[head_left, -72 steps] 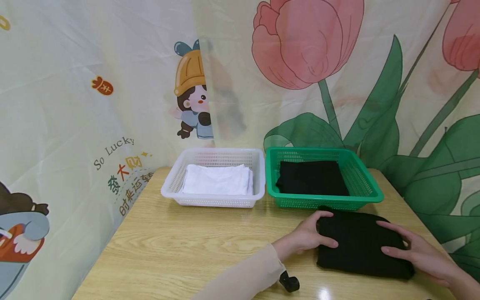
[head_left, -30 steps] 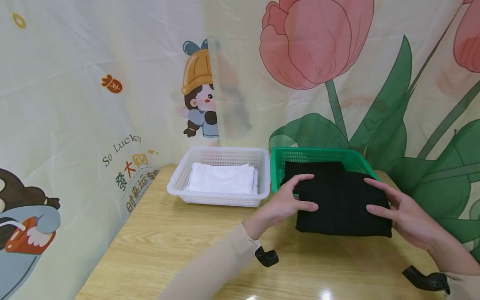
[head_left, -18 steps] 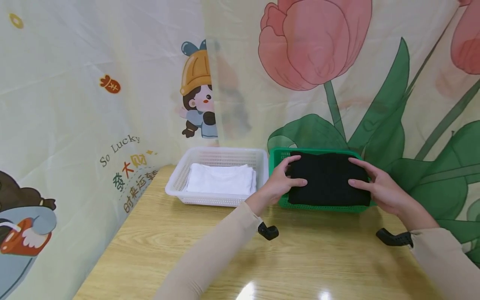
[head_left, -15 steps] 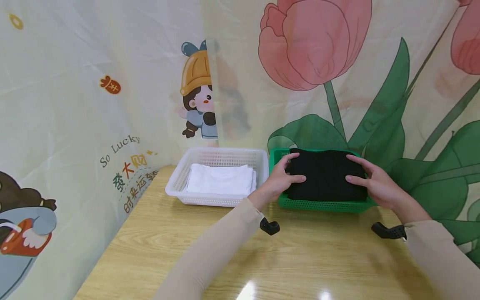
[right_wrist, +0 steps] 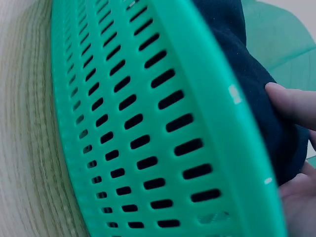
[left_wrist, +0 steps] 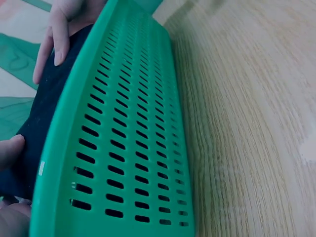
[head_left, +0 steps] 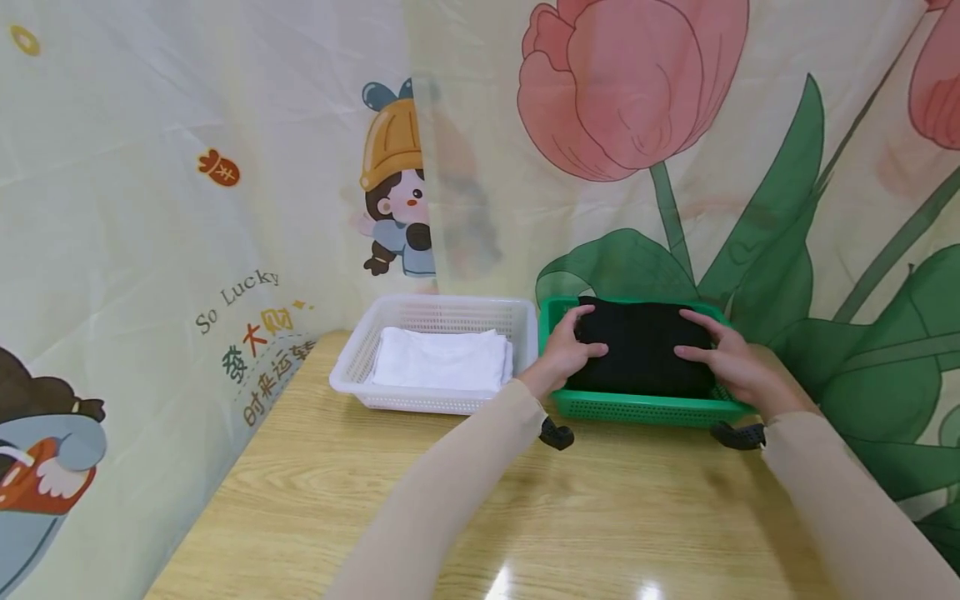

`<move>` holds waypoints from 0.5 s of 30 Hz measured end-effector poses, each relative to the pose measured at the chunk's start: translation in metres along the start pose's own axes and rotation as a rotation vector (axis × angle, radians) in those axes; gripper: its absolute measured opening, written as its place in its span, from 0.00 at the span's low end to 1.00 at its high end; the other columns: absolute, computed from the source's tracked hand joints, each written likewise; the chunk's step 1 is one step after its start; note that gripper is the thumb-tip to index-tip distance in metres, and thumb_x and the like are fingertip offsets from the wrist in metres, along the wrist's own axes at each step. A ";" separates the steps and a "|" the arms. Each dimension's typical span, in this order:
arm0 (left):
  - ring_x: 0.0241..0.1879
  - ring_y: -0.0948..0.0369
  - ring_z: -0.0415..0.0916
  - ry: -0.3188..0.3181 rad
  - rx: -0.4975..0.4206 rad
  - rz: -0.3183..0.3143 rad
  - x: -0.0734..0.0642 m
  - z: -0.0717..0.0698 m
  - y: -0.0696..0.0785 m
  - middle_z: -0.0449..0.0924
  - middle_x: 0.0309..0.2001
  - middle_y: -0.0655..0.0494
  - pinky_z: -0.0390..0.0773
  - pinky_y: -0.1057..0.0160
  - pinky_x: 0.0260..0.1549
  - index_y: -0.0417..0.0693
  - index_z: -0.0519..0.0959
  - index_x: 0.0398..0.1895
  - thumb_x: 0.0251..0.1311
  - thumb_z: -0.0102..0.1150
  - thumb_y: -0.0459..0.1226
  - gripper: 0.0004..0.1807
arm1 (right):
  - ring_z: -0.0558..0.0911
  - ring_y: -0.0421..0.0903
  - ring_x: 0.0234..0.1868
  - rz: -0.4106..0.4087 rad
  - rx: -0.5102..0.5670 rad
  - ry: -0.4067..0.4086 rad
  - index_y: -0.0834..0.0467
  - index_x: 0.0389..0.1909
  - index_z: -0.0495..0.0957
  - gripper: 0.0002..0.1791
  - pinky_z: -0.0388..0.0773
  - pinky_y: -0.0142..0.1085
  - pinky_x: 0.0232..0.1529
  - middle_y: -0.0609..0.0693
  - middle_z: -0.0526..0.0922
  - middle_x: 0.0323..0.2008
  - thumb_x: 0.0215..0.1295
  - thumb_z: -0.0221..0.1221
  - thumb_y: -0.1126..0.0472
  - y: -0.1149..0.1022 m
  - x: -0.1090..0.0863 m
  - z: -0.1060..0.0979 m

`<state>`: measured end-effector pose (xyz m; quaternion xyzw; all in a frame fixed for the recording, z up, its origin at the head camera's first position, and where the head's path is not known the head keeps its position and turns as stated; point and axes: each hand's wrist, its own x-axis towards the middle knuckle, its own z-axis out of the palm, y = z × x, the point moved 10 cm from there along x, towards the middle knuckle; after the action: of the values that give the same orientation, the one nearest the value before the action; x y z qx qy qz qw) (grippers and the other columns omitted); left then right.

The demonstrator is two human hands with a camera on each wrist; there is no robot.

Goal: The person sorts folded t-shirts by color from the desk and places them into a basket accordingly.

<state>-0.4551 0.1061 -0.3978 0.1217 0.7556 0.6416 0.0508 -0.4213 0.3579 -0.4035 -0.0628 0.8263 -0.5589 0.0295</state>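
A folded black garment lies within the rim of the green basket. Its left side is gripped by my left hand, thumb on top. My right hand holds the opposite side the same way. In the left wrist view, the thumb of the left hand presses the dark fabric just past the basket wall. The right wrist view has the right hand's thumb on the cloth, over the rim. Fingers beneath the garment are mostly hidden, as is the black cloth seen earlier in this basket.
To the left stands a white basket holding folded white fabric, close beside the green one. Both sit at the back of the wooden table, against a printed curtain. Black wrist mounts hang below the sleeves.
Both hands have carried the black garment from the table at the right, up and left, then down into the green basket. It now covers the black cloth there.
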 end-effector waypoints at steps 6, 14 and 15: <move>0.76 0.50 0.64 0.038 0.040 -0.064 0.005 0.001 -0.013 0.64 0.80 0.53 0.73 0.47 0.70 0.65 0.70 0.76 0.66 0.70 0.28 0.39 | 0.66 0.71 0.53 0.025 -0.107 0.027 0.48 0.88 0.45 0.48 0.73 0.45 0.41 0.62 0.30 0.86 0.78 0.64 0.53 0.010 0.011 0.002; 0.73 0.51 0.69 0.081 0.068 -0.107 0.012 0.003 -0.022 0.67 0.78 0.54 0.76 0.48 0.67 0.64 0.72 0.74 0.64 0.72 0.27 0.38 | 0.57 0.77 0.75 0.005 -0.131 0.021 0.53 0.87 0.44 0.48 0.64 0.67 0.67 0.66 0.31 0.85 0.78 0.63 0.57 0.015 0.023 0.005; 0.72 0.51 0.69 0.080 0.073 -0.118 0.013 0.003 -0.024 0.67 0.78 0.55 0.76 0.49 0.67 0.64 0.72 0.75 0.64 0.72 0.27 0.39 | 0.48 0.74 0.80 0.006 -0.125 0.016 0.53 0.87 0.44 0.48 0.57 0.70 0.72 0.66 0.30 0.85 0.78 0.63 0.59 0.016 0.024 0.005</move>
<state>-0.4695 0.1092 -0.4207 0.0531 0.7859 0.6138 0.0540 -0.4453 0.3556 -0.4194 -0.0573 0.8600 -0.5067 0.0206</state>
